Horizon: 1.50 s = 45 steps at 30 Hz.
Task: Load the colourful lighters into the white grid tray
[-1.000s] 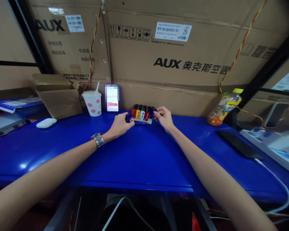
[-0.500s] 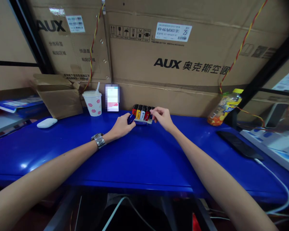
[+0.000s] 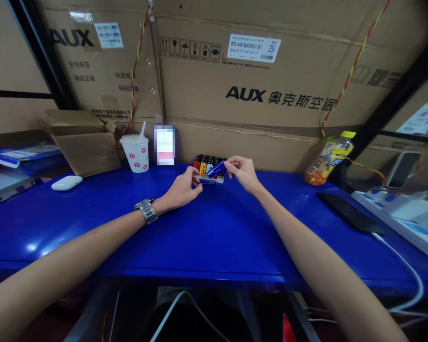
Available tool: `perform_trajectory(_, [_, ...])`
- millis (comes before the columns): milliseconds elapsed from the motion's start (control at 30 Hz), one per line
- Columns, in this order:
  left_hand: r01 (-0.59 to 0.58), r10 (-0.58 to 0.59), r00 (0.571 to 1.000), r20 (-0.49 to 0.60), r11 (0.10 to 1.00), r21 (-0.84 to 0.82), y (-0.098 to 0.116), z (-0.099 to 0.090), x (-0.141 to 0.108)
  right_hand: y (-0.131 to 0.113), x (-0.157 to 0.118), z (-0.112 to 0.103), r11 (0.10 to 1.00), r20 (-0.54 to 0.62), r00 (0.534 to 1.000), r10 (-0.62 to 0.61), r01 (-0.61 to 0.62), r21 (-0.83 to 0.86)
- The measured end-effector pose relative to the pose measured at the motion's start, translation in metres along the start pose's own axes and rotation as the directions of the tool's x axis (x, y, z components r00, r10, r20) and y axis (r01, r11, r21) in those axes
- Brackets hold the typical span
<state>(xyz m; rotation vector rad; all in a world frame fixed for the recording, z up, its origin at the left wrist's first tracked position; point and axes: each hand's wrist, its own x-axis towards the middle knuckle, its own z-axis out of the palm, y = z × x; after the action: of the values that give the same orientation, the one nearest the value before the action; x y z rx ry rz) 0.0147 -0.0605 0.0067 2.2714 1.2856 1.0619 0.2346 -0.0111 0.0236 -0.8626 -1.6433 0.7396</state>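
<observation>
Several coloured lighters stand packed in a low tray at the back middle of the blue table. My right hand pinches one end of a blue lighter, which slants across the front of the packed ones. At the tray's left front corner is my left hand, fingers apart and curved, with nothing visibly gripped. A silver watch circles my left wrist. Part of the tray's front lies behind my left fingertips.
Behind the blue table rise large cartons. A paper cup, a lit phone and a white case are on the left. On the right are a bottle and a black phone with a cable.
The blue lighter has gone from my left hand to my right hand and now slants over the packed lighters. My left fingers have opened.
</observation>
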Motion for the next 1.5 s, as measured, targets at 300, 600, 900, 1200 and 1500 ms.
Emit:
perform_trajectory(300, [-0.095, -0.028, 0.962, 0.271, 0.899, 0.428, -0.012, 0.005, 0.001, 0.039, 0.006, -0.023, 0.968, -0.212, 0.977, -0.012, -0.042, -0.249])
perform_trajectory(600, [-0.033, -0.062, 0.98, 0.189, 0.887, 0.46, -0.014, 0.008, 0.002, 0.038, 0.001, -0.006, 0.936, -0.055, 0.998, 0.008, -0.027, -0.35])
perform_trajectory(900, [0.069, -0.068, 0.997, -0.039, 0.997, 0.038, -0.011, 0.003, 0.009, 0.041, -0.002, -0.008, 0.933, -0.036, 0.999, 0.035, -0.045, -0.358])
perform_trajectory(1200, [0.299, -0.363, 0.929, 0.07, 0.627, -0.719, 0.011, -0.002, 0.01, 0.039, -0.003, -0.008, 0.919, 0.006, 0.999, 0.04, -0.034, -0.393])
perform_trajectory(1500, [0.217, -0.221, 0.973, 0.066, 0.78, -0.586, 0.008, -0.003, 0.004, 0.04, -0.005, -0.009, 0.899, 0.042, 0.997, 0.062, -0.037, -0.436])
